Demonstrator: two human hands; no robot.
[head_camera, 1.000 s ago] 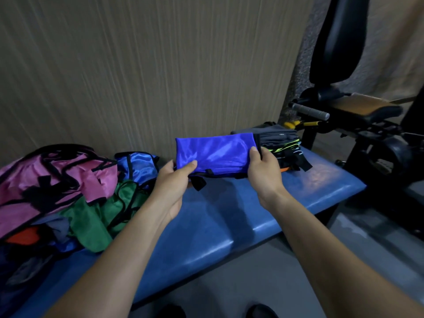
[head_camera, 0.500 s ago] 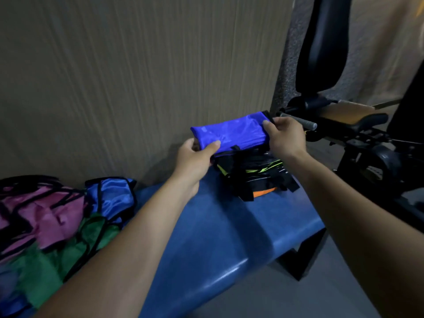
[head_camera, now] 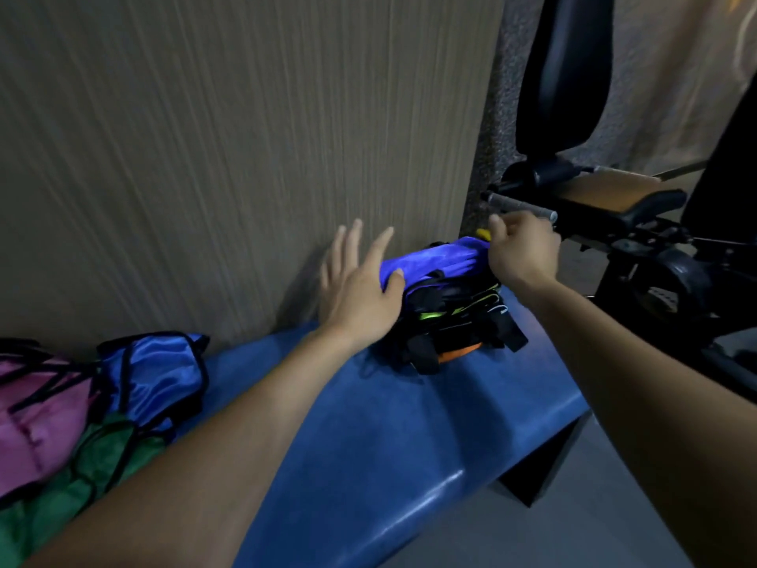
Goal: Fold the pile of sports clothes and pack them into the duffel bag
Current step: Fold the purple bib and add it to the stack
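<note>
Left hand [head_camera: 360, 293] fingers spread straight, thumb touching left end of folded shiny blue garment [head_camera: 430, 262], centre frame. Right hand [head_camera: 522, 250] fingers curled at garment's right end; grip itself hidden. Garment lies atop stack of folded dark clothes [head_camera: 458, 321] on blue padded bench [head_camera: 389, 436]. Unfolded pink, blue, green clothes pile [head_camera: 82, 412] lower left. Black exercise machine [head_camera: 614, 190] upper right.

Blue bench [head_camera: 368, 444] with folded stack [head_camera: 454, 321], unfolded pile [head_camera: 82, 424].
</note>
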